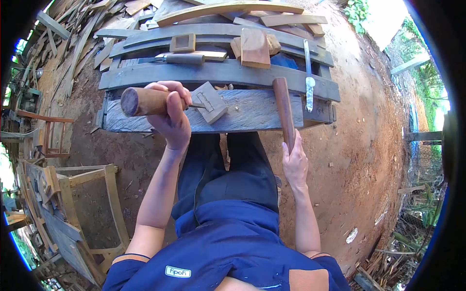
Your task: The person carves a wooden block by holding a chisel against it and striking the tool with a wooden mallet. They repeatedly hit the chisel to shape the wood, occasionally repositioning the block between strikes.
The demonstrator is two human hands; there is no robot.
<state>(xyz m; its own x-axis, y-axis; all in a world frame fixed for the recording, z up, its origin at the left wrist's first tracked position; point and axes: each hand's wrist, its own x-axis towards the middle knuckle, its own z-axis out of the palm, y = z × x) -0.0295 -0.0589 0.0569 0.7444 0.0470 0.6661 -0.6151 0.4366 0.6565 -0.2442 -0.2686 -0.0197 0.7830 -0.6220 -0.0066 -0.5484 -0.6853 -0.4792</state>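
My left hand (171, 114) is closed around the thick wooden handle of a chisel (138, 102), whose butt end points toward the camera. Its narrow metal blade reaches right to a small wooden block (209, 101) with carved lines and a slot in its face. The block lies turned at an angle on a rough grey plank (252, 109). My right hand (295, 162) grips the lower end of a plain brown wooden club (283, 104). The club's upper part overlaps the right end of the plank in this view, apart from the chisel.
Across the slatted bench (145, 77) lie a dark-handled tool (184, 59), a square wooden piece with a recess (182, 42), a larger block (255, 47) and a metal measuring tool (308, 72). Scrap boards (87, 29) pile up behind. A wooden frame (114, 203) stands at left.
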